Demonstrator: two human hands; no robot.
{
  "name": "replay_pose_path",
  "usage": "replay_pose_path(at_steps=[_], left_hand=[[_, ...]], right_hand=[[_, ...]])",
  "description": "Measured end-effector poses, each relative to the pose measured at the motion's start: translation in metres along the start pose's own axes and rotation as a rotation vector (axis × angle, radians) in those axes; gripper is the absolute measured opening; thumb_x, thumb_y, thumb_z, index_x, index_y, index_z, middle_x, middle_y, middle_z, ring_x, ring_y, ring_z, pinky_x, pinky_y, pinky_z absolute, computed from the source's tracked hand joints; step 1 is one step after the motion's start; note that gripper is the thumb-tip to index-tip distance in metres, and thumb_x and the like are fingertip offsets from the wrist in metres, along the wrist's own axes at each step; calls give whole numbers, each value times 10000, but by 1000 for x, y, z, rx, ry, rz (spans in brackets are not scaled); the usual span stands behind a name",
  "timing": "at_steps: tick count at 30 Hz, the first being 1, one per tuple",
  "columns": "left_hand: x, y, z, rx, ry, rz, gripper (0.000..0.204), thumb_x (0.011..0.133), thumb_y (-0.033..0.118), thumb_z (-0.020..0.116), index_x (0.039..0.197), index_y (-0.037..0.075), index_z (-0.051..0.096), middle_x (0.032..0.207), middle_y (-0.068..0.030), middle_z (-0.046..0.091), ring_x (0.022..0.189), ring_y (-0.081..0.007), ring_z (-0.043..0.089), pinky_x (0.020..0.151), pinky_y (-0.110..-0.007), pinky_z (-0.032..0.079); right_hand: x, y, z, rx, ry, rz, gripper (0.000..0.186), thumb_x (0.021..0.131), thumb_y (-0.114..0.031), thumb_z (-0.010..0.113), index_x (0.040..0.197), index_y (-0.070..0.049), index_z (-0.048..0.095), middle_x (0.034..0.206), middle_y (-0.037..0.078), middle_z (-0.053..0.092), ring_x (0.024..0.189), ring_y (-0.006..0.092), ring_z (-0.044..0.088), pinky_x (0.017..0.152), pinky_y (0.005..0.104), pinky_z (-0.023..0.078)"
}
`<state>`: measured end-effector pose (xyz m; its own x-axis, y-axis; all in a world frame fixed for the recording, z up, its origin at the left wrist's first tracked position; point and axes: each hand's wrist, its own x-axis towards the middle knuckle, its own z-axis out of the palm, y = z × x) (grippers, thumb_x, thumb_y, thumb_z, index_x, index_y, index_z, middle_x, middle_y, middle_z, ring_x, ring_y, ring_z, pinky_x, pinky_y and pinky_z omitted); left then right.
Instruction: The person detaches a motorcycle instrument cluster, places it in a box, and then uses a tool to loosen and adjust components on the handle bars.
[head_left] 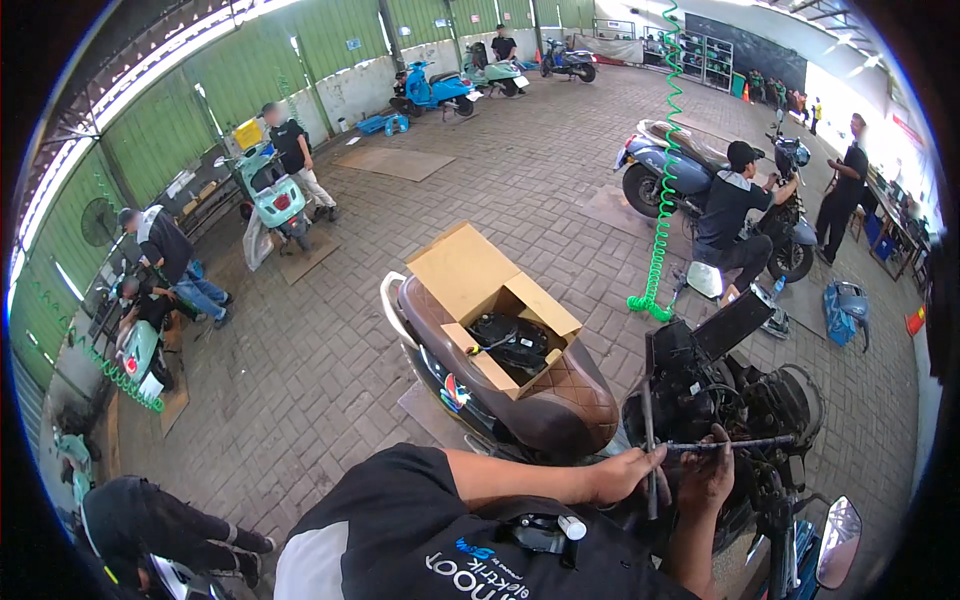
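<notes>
My left hand (622, 472) grips a thin dark upright tool shaft (650, 440) beside the stripped front end of a scooter (735, 400). My right hand (708, 472) is closed around a horizontal grey bar (745, 442) that sticks out to the right over the exposed black wiring and frame. Both hands are close together, just in front of the brown quilted seat (560, 395). An open cardboard box (490, 290) lies on that seat with a black part (510, 342) inside it.
A green coiled air hose (660, 220) hangs down to the brick floor. A person kneels at a grey-blue scooter (670, 165) at right. Other people work at mint scooters (275, 195) at left. A round mirror (838, 540) sits at lower right.
</notes>
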<state>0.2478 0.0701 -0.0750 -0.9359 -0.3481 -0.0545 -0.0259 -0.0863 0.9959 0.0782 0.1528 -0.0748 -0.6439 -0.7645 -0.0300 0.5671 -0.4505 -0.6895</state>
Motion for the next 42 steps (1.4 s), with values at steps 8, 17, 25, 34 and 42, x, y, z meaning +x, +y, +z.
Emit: replay_pose_path(at_steps=[8, 17, 25, 34, 42], left_hand=[[-28, 14, -33, 572, 33, 302, 200, 897, 154, 550, 944, -17, 642, 904, -241, 637, 871, -407, 619, 763, -433, 495], [-46, 8, -35, 910, 497, 521, 730, 724, 99, 689, 1381, 83, 372, 1403, -286, 348, 1293, -450, 380, 1021, -489, 389], [-15, 4, -49, 1286, 433, 848, 646, 630, 244, 806, 1253, 273, 641, 1478, -269, 330, 1395, -489, 231, 1114, -627, 173], [-11, 45, -15, -71, 270, -162, 586, 1032, 427, 337, 1065, -81, 628, 841, -176, 678, 703, -304, 665, 715, -401, 539], [-33, 9, -61, 857, 257, 286, 339, 895, 287, 588, 880, -51, 595, 670, -100, 613, 594, -215, 571, 667, -335, 492]], right_hand=[[2, 8, -9, 6, 130, 27, 247, 968, -295, 588, 956, -50, 563, 763, 61, 590, 587, 155, 581, 546, 296, 530], [3, 8, -15, -50, 310, 76, 183, 950, -262, 620, 959, -89, 560, 804, 23, 582, 634, 131, 576, 493, 302, 495], [5, 7, 15, -309, 318, 118, 333, 869, -369, 722, 906, -65, 591, 734, 10, 547, 585, 114, 525, 490, 260, 451], [-4, -4, 4, 124, -44, 139, 199, 989, -182, 542, 1032, -13, 638, 857, 38, 604, 679, 141, 567, 648, 289, 471], [2, 8, 3, 67, 51, 48, 186, 945, -216, 636, 840, -78, 568, 716, 12, 551, 571, 112, 500, 565, 291, 417]])
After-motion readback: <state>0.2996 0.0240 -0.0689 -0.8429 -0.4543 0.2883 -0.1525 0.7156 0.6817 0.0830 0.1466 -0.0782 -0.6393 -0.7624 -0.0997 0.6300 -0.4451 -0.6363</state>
